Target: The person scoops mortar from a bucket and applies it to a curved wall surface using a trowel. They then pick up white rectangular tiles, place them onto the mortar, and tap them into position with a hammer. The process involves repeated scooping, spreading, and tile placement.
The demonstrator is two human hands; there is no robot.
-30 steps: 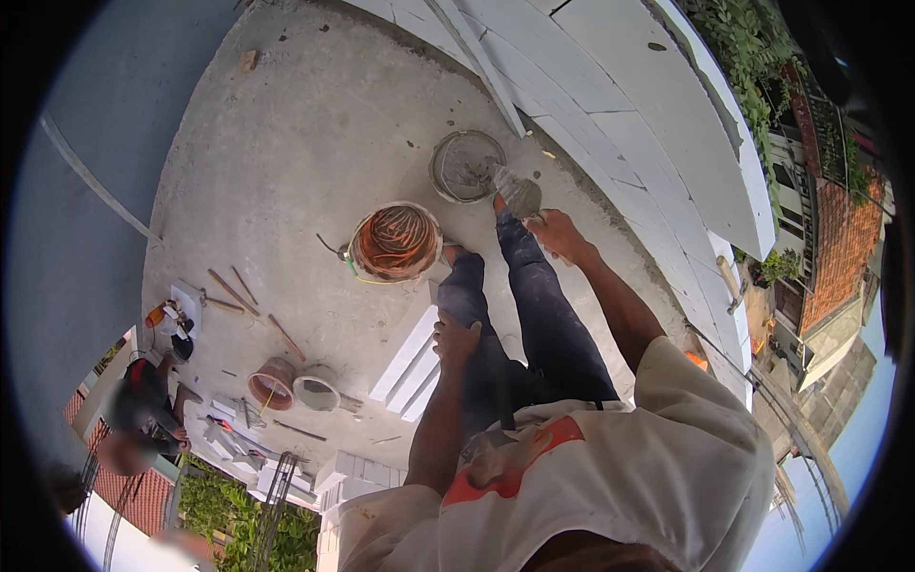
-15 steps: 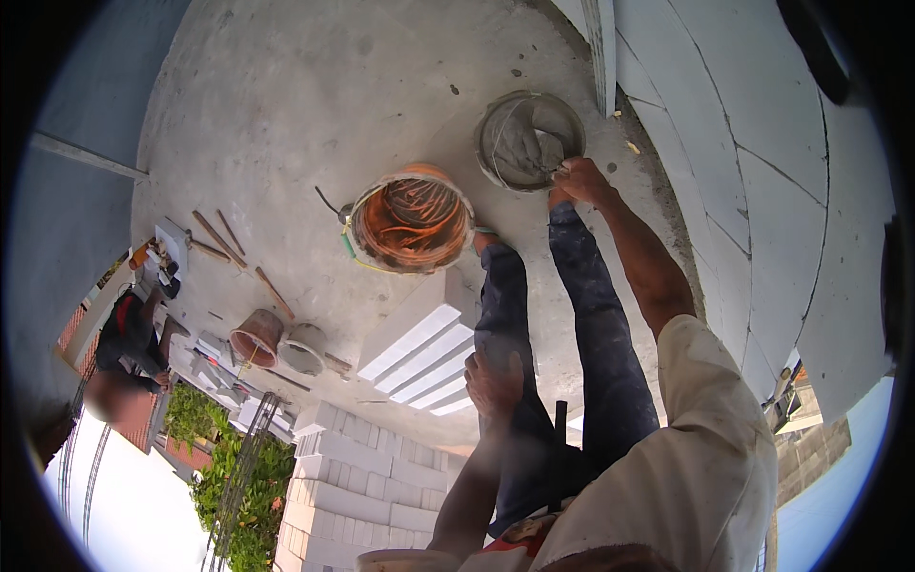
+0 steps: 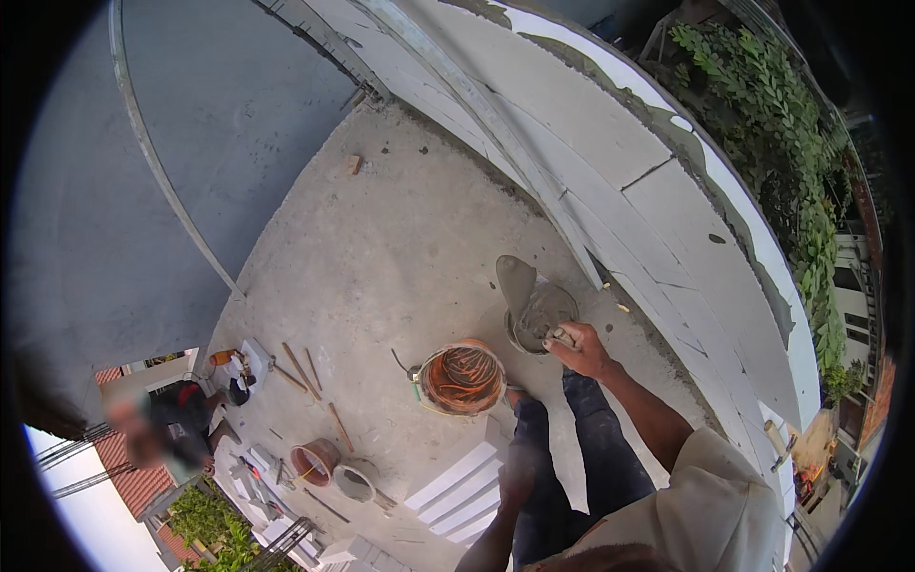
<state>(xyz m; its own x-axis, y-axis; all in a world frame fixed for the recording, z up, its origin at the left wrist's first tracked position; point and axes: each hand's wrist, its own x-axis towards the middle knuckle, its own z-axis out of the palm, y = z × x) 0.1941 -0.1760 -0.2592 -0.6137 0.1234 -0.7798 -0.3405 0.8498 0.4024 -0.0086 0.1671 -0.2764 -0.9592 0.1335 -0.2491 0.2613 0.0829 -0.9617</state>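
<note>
Right grip (image 3: 580,351) clenches trowel (image 3: 516,281) over pail (image 3: 516,337), orange bucket (image 3: 472,345) left of pail, left grip (image 3: 518,481) too blurred to tell.

The concrete floor (image 3: 324,257) carries a mortar bucket (image 3: 516,336), white blocks (image 3: 463,488) and wooden sticks (image 3: 340,427).

Left head-worn fisheye; looks down past wearer's legs (image 3: 610,439) to concrete floor (image 3: 343,238) well below; wide sweep
</note>
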